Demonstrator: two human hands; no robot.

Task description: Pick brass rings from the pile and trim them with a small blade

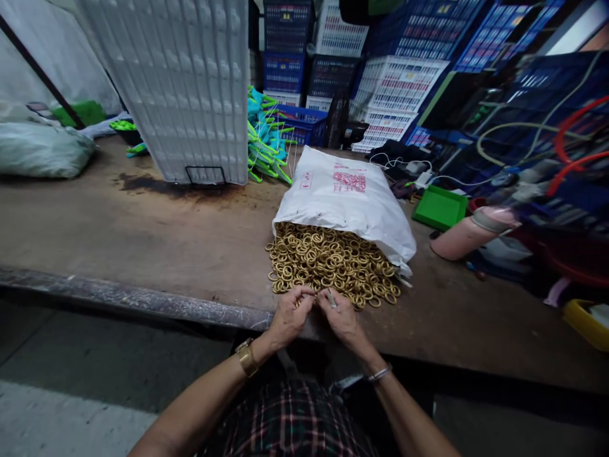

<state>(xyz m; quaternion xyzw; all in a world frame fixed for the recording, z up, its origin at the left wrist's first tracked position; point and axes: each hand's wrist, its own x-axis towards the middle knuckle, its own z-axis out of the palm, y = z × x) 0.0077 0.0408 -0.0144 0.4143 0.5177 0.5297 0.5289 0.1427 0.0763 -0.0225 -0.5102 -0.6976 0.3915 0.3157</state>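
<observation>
Gold-coloured rings (333, 260) spill in a thick heap from the mouth of a white sack (342, 190) with red print, lying on the workbench. At the near edge of this heap my left hand (289, 317) is closed in a pinch; what sits between its fingertips is too small to make out. My right hand (343, 322) faces it, fingertips almost touching the left ones. A small, flat silver tool (332, 298) shows between the right thumb and fingers. Both hands are low over the bench's front edge.
A tall translucent ribbed plastic panel (190, 95) stands at the back left, beside green and teal plastic pieces (269, 136). To the right are a green tray (441, 207), a pink bottle (471, 233) and a yellow container (587, 324). Stacked crates (399, 82) line the back.
</observation>
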